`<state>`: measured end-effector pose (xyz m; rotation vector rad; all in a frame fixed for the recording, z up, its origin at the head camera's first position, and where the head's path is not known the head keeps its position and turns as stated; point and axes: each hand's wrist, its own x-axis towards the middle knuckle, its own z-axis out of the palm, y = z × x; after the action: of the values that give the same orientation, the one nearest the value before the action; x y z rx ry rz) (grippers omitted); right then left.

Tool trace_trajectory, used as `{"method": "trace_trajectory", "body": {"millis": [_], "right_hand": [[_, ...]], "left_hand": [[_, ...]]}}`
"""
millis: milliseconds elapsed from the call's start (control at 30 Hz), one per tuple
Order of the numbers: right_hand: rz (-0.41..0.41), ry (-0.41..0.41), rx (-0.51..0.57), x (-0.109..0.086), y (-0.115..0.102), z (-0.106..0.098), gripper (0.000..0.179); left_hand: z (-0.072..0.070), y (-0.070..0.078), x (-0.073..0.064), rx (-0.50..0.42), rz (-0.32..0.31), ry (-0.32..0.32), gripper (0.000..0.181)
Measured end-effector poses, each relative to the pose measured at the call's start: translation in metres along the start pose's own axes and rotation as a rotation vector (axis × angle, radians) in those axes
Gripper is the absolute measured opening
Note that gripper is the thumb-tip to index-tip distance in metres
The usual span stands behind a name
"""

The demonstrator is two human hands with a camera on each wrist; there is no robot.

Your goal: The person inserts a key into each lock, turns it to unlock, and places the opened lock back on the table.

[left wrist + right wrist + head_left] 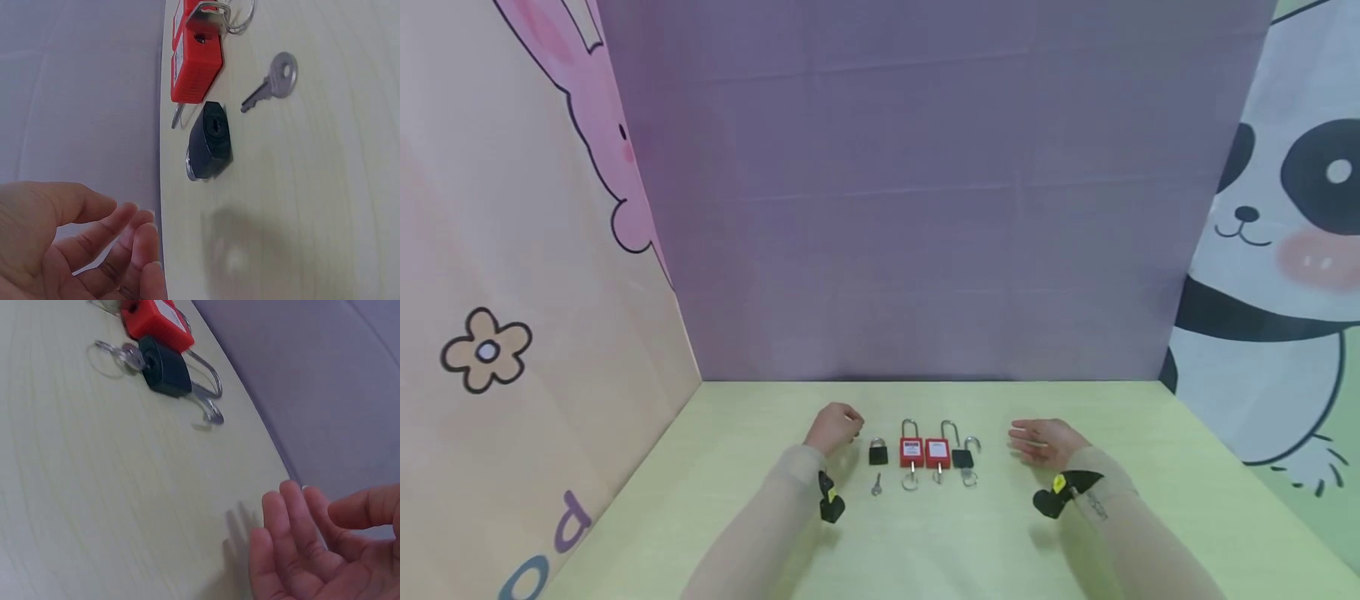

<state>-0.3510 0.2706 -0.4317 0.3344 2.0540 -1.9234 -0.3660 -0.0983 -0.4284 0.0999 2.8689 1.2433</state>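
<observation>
My left hand (837, 428) is held left of a row of padlocks, its fingers loosely bent with nothing in them. Nearest to it stands a small black padlock (211, 142), its keyhole facing the camera in the left wrist view. A loose silver key (272, 82) lies in front of that lock. Beside it are a red padlock (912, 452) and a second red padlock (937, 452), both with keys in them. The other black padlock (165, 367), at the row's right end, has its shackle swung out and a key inserted. To its right, my right hand (1047, 442) has relaxed, spread fingers and holds nothing.
All the locks lie on a pale wood-grain table (925, 550). A purple cloth backdrop (925, 200) rises at the table's far edge. Printed cartoon panels flank it, with a flower (487, 350) on the left and a panda (1262, 250) on the right.
</observation>
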Motion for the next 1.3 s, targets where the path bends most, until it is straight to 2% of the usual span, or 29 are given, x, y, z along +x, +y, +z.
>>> {"method": "trace_trajectory", "body": {"millis": [100, 200, 400, 467, 533, 567, 633, 700, 733, 800, 867, 1067, 1300], "right_hand": [[-0.055, 0.018, -0.177, -0.003, -0.010, 0.018, 0.043], [-0.135, 0.009, -0.372, -0.011, -0.023, 0.051, 0.039], [-0.307, -0.167, -0.652, -0.043, -0.038, 0.144, 0.023], [-0.359, -0.222, -0.811, -0.053, -0.034, 0.173, 0.017], [-0.455, -0.236, -1.023, -0.058, -0.026, 0.196, 0.013], [-0.504, -0.228, -1.130, -0.059, -0.021, 0.206, 0.012], [-0.613, -0.152, -1.335, -0.059, -0.010, 0.220, 0.012], [-0.672, -0.043, -1.476, -0.055, -0.001, 0.229, 0.011], [-0.677, -0.003, -1.517, -0.054, 0.002, 0.231, 0.011], [-0.678, 0.063, -1.560, -0.050, 0.008, 0.234, 0.012], [-0.683, 0.089, -1.558, -0.048, 0.012, 0.236, 0.013], [-0.744, 0.087, -1.513, -0.045, 0.014, 0.238, 0.011], [-0.728, 0.133, -1.470, -0.036, 0.017, 0.237, 0.015]], "left_hand": [[0.000, -0.002, 0.000, -0.005, -0.008, 0.002, 0.017], [0.001, -0.002, 0.000, -0.009, -0.019, -0.011, 0.017], [0.002, 0.000, -0.003, -0.011, -0.010, -0.022, 0.017], [0.003, 0.000, -0.004, -0.009, 0.001, -0.015, 0.017], [0.003, 0.000, -0.004, -0.009, 0.000, -0.013, 0.017], [0.003, 0.000, -0.005, -0.011, -0.003, -0.014, 0.017], [0.004, -0.001, -0.005, -0.015, -0.018, -0.019, 0.018], [0.004, -0.001, -0.006, -0.017, -0.026, -0.025, 0.019], [0.004, -0.001, -0.006, -0.017, -0.025, -0.027, 0.019], [0.005, -0.002, -0.006, -0.014, -0.010, -0.026, 0.020], [0.005, -0.001, -0.005, -0.011, 0.005, -0.025, 0.020], [0.006, -0.003, -0.004, 0.000, 0.016, -0.034, 0.019], [0.006, -0.004, -0.003, -0.005, 0.009, -0.038, 0.019]]}}
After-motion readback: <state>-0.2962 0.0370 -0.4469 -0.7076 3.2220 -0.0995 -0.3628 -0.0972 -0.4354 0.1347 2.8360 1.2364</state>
